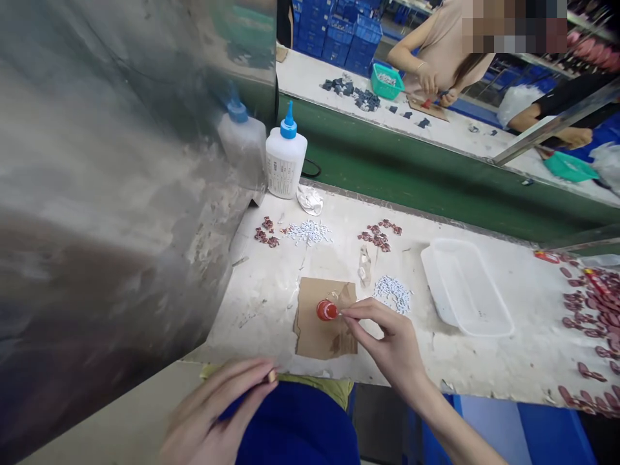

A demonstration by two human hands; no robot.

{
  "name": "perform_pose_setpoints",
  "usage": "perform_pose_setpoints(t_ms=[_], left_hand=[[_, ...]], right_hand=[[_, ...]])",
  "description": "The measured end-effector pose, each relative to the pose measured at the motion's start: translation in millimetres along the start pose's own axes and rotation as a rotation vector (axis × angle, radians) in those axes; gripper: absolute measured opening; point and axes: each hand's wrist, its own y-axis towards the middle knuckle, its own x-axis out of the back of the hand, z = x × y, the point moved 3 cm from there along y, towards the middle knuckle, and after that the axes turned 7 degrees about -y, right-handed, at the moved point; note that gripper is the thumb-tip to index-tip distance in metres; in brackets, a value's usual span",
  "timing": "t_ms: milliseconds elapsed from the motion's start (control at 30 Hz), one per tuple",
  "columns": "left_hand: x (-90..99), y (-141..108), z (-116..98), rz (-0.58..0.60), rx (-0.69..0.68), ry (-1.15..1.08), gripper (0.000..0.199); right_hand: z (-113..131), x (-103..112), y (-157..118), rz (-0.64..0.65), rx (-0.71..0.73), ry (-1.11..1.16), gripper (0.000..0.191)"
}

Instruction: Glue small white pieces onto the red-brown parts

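Seemingly midway: left hand (pixel 223 402) pinches a small piece (pixel 271 375), right hand (pixel 391 336) something thin (pixel 340 313); brown pieces (pixel 611 311), frame right, possibly done.

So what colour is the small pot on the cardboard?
The small pot looks mostly red; it shows in the head view, the only one here.

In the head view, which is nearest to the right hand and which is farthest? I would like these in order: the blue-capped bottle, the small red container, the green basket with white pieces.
From the right hand:
1. Small red container: on the cardboard, right at the fingertips.
2. Blue-capped bottle: back left on the same table.
3. Green basket: on the far bench.
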Motion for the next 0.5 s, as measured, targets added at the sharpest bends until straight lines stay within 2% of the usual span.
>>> perform_pose_setpoints(t_ms=[67,200,300,500], left_hand=[[-22.7,16.9,2.3,0.091,-0.004,-0.136,0.017],[-53.0,40.3,-1.0,0.127,0.037,-0.314,0.023],[-60.1,45.2,-4.2,0.167,0.066,-0.366,0.021],[-57.5,44.7,-1.9,0.158,0.122,-0.397,0.03]], right_hand=[[11.7,0.1,-2.4,0.005,-0.056,0.09,0.015],[32.9,-5.6,-6.1,0.039,-0.093,0.248,0.015],[38.0,-10.6,-5.9,0.053,-0.122,0.32,0.015],[34.7,-11.4,-1.6,0.062,-0.173,0.326,0.016]])
